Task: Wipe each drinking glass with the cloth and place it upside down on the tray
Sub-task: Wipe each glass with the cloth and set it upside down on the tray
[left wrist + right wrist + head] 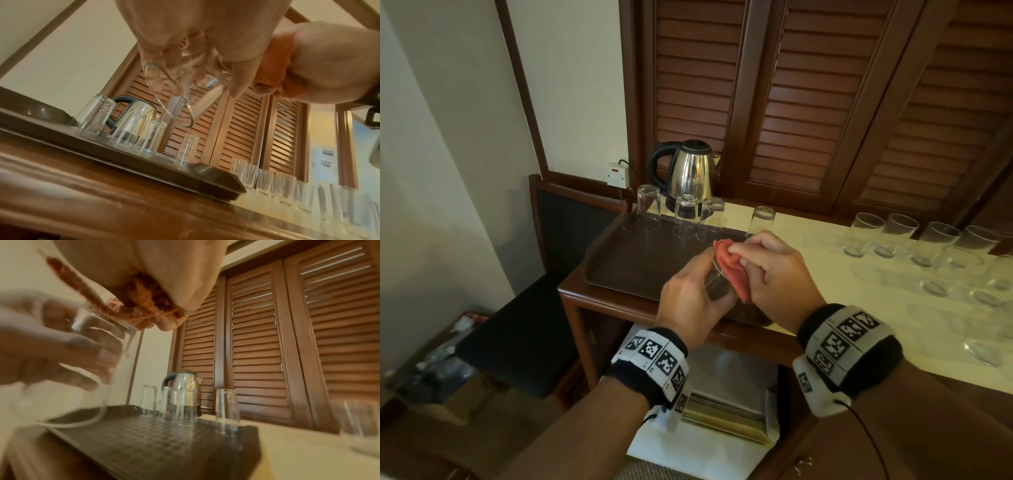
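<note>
Four upturned glasses (686, 211) on one tray (619, 260), one kettle (693, 169), one cloth (732, 270).

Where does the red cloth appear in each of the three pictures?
Head: the red cloth is near the centre, in the right hand, against the glass.
Left wrist: upper right.
Right wrist: upper left of centre.
Shared landmark: the kettle behind the tray.

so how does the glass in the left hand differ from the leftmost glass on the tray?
The held glass is tilted in the air in the left hand, cloth against it; the leftmost glass stands upside down on the tray, untouched. Both are clear and empty.
</note>
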Demonstrator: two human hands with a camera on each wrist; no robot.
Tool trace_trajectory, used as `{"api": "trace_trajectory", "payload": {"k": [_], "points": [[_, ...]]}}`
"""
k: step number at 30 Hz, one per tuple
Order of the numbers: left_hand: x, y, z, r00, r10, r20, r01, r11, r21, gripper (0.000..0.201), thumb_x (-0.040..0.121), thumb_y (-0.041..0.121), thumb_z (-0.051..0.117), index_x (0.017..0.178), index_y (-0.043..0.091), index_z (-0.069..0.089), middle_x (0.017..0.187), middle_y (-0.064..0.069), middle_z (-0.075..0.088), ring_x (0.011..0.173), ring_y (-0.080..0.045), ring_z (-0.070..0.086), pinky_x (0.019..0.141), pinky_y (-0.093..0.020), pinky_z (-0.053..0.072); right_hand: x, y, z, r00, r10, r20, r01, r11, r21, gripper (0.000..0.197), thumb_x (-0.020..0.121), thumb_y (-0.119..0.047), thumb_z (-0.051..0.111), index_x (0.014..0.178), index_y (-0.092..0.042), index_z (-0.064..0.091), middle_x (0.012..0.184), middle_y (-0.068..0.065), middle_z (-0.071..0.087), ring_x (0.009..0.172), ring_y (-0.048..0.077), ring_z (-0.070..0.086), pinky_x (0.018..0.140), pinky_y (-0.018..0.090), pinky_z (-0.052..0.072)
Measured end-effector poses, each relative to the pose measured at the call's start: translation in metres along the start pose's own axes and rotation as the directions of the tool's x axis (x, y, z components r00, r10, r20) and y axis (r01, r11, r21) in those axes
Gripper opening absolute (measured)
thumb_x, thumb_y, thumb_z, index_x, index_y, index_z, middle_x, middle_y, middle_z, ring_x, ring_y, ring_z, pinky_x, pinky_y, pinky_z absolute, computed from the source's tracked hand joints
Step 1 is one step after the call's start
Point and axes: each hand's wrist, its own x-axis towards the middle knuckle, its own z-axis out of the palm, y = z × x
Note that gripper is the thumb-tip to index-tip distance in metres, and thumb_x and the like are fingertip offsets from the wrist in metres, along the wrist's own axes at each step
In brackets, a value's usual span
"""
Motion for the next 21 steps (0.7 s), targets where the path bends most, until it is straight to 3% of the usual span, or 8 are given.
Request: {"api": "trace_trajectory", "payload": {"k": [2,4,7,11,14,16,18,21], "points": [[0.003,-0.001,-0.001,0.999,-0.004,-0.04,0.003,1.0,-0.02,0.058,0.082,0.037,0.082,0.134,0.018,0.064,0.114,0.008,0.072,0.094,0.002,0.064,0.085,-0.021,0.056,-0.004,-0.003,0.0,0.999,-0.04,0.024,0.039,0.999,0.036,0.03,0.095,-0.002,0.057,0.117,-0.017,0.072,0.107,-0.005,0.06,0.096,0.004,0.053,0.084,0.01,0.044],[0.003,-0.003,-0.002,0.999,0.0,-0.053,-0.001,1.0,-0.028,0.055,0.083,0.039,0.083,0.13,0.017,0.065,0.112,0.013,0.07,0.092,0.006,0.064,0.084,-0.017,0.055,-0.008,0.001,-0.004,0.997,0.003,0.082,-0.004,1.0,0.01,0.031,0.096,-0.003,0.057,0.118,-0.02,0.071,0.109,-0.006,0.059,0.097,0.004,0.051,0.086,0.011,0.046],[0.002,0.003,0.006,0.999,0.039,0.006,-0.039,0.998,-0.042,0.059,0.082,0.033,0.087,0.134,0.019,0.064,0.117,0.01,0.072,0.099,0.001,0.066,0.089,-0.021,0.057,-0.005,0.006,-0.007,0.997,0.068,0.022,-0.068,0.998,-0.003,0.029,0.096,-0.003,0.059,0.118,-0.018,0.071,0.11,-0.004,0.06,0.1,0.008,0.054,0.085,0.01,0.047],[0.006,0.001,0.004,0.999,0.009,-0.039,-0.011,0.999,-0.051,0.054,0.082,0.044,0.077,0.128,0.017,0.065,0.11,0.01,0.071,0.091,0.006,0.062,0.085,-0.023,0.057,-0.009,0.002,-0.008,0.997,-0.022,0.079,0.023,1.0,-0.013,0.03,0.096,-0.003,0.056,0.117,-0.021,0.07,0.108,-0.008,0.058,0.096,0.001,0.049,0.081,0.005,0.039],[0.003,0.004,0.007,0.999,0.044,-0.007,-0.044,0.998,-0.037,0.056,0.083,0.034,0.087,0.132,0.019,0.065,0.113,0.012,0.07,0.095,0.005,0.064,0.087,-0.022,0.058,-0.008,0.009,-0.013,0.996,0.072,0.053,-0.069,0.996,-0.053,0.03,0.095,-0.003,0.058,0.118,-0.019,0.07,0.109,-0.004,0.059,0.099,0.007,0.052,0.081,0.005,0.04],[0.004,0.008,0.009,0.999,0.046,0.008,-0.046,0.999,-0.022,0.061,0.082,0.039,0.082,0.137,0.021,0.063,0.116,0.009,0.072,0.095,0.002,0.064,0.088,-0.019,0.056,-0.008,0.005,-0.009,0.999,0.035,-0.002,-0.035,0.999,-0.021,0.028,0.094,-0.003,0.06,0.117,-0.016,0.071,0.108,-0.002,0.061,0.098,0.007,0.053,0.082,0.005,0.041],[0.005,0.005,0.006,0.999,0.035,-0.004,-0.035,0.999,-0.016,0.055,0.083,0.043,0.077,0.132,0.022,0.065,0.113,0.01,0.072,0.091,0.004,0.061,0.084,-0.019,0.056,-0.014,0.001,-0.004,1.0,-0.018,0.014,0.017,1.0,0.013,0.027,0.095,-0.003,0.059,0.116,-0.015,0.071,0.106,-0.003,0.06,0.095,0.004,0.051,0.084,0.006,0.042],[-0.001,0.002,0.006,0.999,0.03,0.037,-0.031,0.999,0.01,0.054,0.083,0.034,0.088,0.13,0.022,0.065,0.113,0.014,0.07,0.09,0.009,0.06,0.085,-0.017,0.055,-0.019,0.008,-0.006,0.995,0.075,0.064,-0.074,0.997,-0.016,0.029,0.097,-0.005,0.056,0.12,-0.016,0.07,0.11,-0.002,0.061,0.097,0.009,0.054,0.087,0.015,0.048]]}}
